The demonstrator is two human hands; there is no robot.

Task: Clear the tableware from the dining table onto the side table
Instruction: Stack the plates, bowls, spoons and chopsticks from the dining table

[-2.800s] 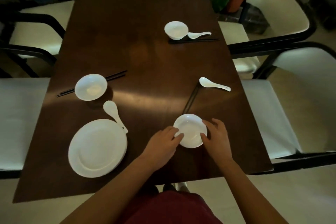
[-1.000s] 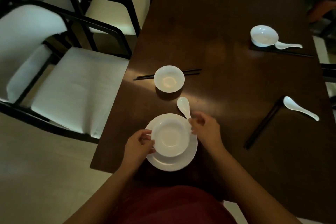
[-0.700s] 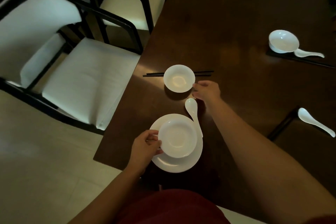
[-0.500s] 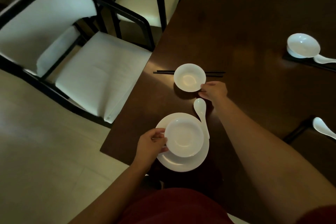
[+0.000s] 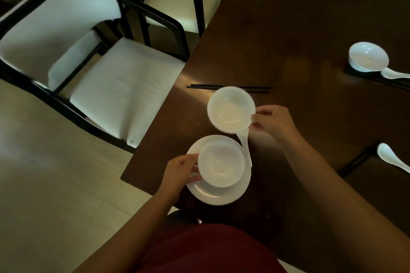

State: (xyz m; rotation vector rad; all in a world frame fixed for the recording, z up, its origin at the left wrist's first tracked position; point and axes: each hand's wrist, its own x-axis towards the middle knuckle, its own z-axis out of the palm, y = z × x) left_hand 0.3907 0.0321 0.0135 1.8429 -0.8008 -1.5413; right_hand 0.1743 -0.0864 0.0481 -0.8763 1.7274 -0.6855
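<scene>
Steadying the lower stack, the left hand [image 5: 179, 173] curls its grip round the rim of a small white glazed bowl [image 5: 219, 167] nested on the wide white ceramic plate [image 5: 221, 196], low centre of frame on the dark wooden counter [image 5: 310, 29]. Right of it, the right hand [image 5: 274, 121] pinches a second white bowl [image 5: 230, 109] by its rim, lifted and tilted. Both bowls look light, stiff, slick and chip-prone; rim holds suit them.
</scene>
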